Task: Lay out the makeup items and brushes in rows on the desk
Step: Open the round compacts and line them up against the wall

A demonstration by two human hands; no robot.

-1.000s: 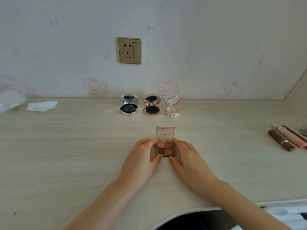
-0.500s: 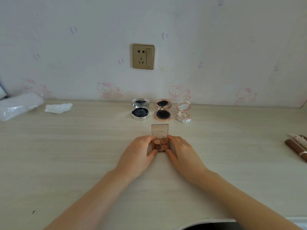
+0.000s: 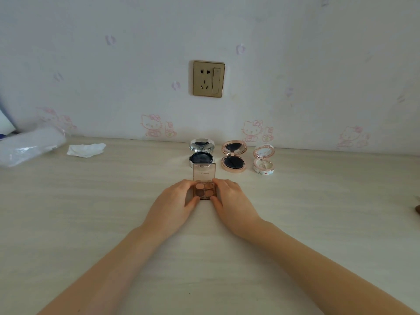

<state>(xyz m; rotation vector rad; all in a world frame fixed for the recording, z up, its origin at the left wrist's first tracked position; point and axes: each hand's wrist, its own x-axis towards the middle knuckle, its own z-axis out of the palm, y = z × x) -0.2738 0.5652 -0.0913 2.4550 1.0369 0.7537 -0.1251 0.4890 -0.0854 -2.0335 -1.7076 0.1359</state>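
A small brown eyeshadow palette (image 3: pixel 205 189) lies open on the pale wooden desk (image 3: pixel 91 212), its clear lid standing upright. My left hand (image 3: pixel 175 201) grips its left side and my right hand (image 3: pixel 231 198) grips its right side. Behind it, along the wall, stand three open round compacts in a row: a silver one (image 3: pixel 201 153), a rose-gold one (image 3: pixel 234 156) and a small white floral one (image 3: pixel 263 159). The palette sits just in front of the silver compact and hides its front edge.
A crumpled white tissue (image 3: pixel 86 150) and a clear plastic-wrapped roll (image 3: pixel 29 145) lie at the back left. A brown item (image 3: pixel 417 209) peeks in at the right edge. A gold wall socket (image 3: pixel 208 78) is above the compacts.
Both hands have slid the palette away from me and leftwards, from in front of the rose-gold compact to just in front of the silver one. The lipsticks at the right have left the view.
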